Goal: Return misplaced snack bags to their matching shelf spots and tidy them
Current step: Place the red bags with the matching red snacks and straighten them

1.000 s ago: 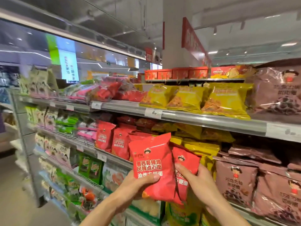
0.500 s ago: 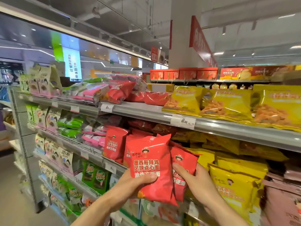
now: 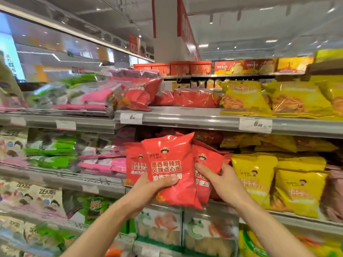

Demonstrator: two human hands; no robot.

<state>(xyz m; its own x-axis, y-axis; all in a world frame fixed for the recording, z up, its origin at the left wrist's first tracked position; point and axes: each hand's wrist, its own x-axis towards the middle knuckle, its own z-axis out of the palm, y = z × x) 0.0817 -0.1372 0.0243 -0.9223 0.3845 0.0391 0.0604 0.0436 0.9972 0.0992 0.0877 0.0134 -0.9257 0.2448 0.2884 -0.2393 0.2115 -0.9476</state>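
left hand (image 3: pixel 148 191) had its grip wrapped round the lower part of the front red snack bag (image 3: pixel 171 169), thumb across the printed face, holding it upright before the middle shelf (image 3: pixel 104 184). just right, the second red snack bag (image 3: pixel 206 164) sat partly behind the first, gripped along its lower edge by the right hand (image 3: pixel 220 182). yellow bags (image 3: pixel 256 175) stood on the shelf further right.

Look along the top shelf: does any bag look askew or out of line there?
Yes. On the top shelf, one red snack bag leans tilted against the clear-wrapped pink packs, while the red bags beside it lie flat and the yellow bags stand in an even row.
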